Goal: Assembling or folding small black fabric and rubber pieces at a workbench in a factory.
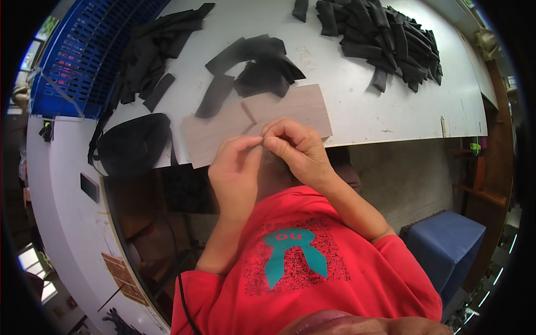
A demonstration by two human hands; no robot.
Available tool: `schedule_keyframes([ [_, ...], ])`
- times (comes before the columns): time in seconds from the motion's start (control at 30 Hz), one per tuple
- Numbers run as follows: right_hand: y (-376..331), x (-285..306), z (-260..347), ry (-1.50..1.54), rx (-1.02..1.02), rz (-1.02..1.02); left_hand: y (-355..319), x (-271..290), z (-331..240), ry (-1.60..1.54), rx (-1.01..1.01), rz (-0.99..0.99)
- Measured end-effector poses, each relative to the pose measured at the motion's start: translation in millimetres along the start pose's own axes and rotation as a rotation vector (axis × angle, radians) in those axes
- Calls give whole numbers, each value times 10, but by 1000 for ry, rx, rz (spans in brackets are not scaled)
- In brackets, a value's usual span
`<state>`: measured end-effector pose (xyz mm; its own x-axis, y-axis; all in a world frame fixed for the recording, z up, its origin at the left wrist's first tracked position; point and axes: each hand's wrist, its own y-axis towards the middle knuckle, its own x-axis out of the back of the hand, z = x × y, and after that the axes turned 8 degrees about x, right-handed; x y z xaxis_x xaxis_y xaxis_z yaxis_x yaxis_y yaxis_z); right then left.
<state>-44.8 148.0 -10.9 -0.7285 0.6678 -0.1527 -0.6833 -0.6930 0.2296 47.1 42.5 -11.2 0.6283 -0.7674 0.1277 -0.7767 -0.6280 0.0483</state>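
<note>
My left hand (237, 170) and my right hand (296, 149) meet fingertip to fingertip above the near edge of a pale wooden board (304, 114). Both are closed in a pinch; whatever lies between the fingers is too small to make out. A short, thin brown strip (248, 112) shows on the board just beyond my fingers. Several black fabric pieces (262, 78) lie loosely at the far side of the board, some overlapping it.
A large heap of black fabric pieces (391, 42) is at the far right of the white table (385, 114), another pile (151, 47) at the far left. Beside that stand a blue plastic crate (78, 61) and a black bag (134, 144). A blue stool (444, 245) is at right.
</note>
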Motion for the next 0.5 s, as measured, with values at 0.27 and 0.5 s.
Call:
schedule_keyframes([
  [0.27, 545, -78, 721, -116, 28, 100, 390, 203, -530, -1111, 296, 481],
  [0.5, 610, 199, -310, 188, -409, 192, 662, 190, 392, -1293, 718, 442],
])
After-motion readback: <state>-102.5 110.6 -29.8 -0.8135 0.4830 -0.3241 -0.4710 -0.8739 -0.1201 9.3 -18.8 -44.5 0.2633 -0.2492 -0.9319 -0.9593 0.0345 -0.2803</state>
